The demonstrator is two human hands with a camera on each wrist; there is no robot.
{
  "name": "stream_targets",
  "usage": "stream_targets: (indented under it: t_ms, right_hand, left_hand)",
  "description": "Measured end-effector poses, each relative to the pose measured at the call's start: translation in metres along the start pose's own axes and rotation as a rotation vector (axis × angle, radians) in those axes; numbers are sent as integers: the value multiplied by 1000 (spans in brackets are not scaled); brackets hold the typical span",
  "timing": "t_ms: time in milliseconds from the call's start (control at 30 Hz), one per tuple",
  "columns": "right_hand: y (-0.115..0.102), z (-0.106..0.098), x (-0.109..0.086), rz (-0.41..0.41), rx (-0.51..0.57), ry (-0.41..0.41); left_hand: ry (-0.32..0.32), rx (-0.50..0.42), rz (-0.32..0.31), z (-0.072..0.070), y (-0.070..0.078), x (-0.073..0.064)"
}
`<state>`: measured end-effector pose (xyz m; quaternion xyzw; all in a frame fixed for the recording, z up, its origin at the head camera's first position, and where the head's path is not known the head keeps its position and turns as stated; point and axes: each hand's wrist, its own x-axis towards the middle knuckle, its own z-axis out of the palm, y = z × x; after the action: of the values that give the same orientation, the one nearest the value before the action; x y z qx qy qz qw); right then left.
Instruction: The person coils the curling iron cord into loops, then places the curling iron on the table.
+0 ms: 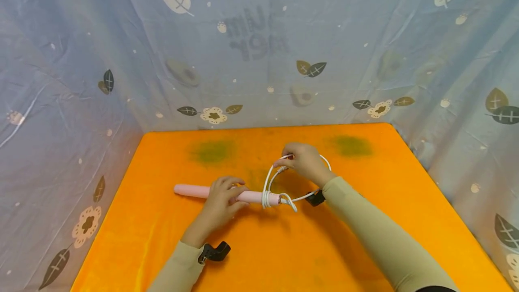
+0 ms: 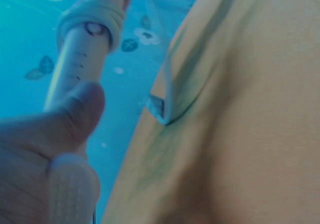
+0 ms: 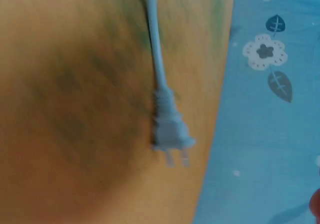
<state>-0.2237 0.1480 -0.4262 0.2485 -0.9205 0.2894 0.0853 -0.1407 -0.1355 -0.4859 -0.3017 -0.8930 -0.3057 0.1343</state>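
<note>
My left hand [image 1: 220, 202] grips a slim pink hair iron [image 1: 190, 190], held level with its narrower end to the left. White cord [image 1: 266, 199] is wound in several turns about its right end. The left wrist view shows the thumb lying along the handle [image 2: 82, 58], below a round button and the cord turns [image 2: 114, 23]. To the right and a little farther back, my right hand [image 1: 306, 161] pinches a loop of the cord between thumb and fingers. A two-pronged plug [image 3: 172, 131] hangs from the cord in the right wrist view. The right fingertips are partly hidden.
An orange-covered table [image 1: 162, 247] with greenish stains lies beneath both hands. Pale blue patterned curtains [image 1: 259, 57] enclose it at the back and on both sides. Black straps with small cameras [image 1: 215, 252] sit on the wrists.
</note>
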Motion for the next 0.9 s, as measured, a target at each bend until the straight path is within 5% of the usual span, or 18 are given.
stream_targets:
  t_ms: [133,267,600,900]
  right_hand:
    - [3,11,-3,99,273,-76]
    - [-5,20,-4,154,394,-80]
    - [-24,19,-7,219,345,-55]
    - [-47,-15,-1,-54,173,157]
  left_hand:
    - [36,-86,0,-9,4,4]
    - [43,-140,-6,-13,10,7]
    - [42,-145,5,-9,15,13]
    - [-14,-42,-13,0,18,18]
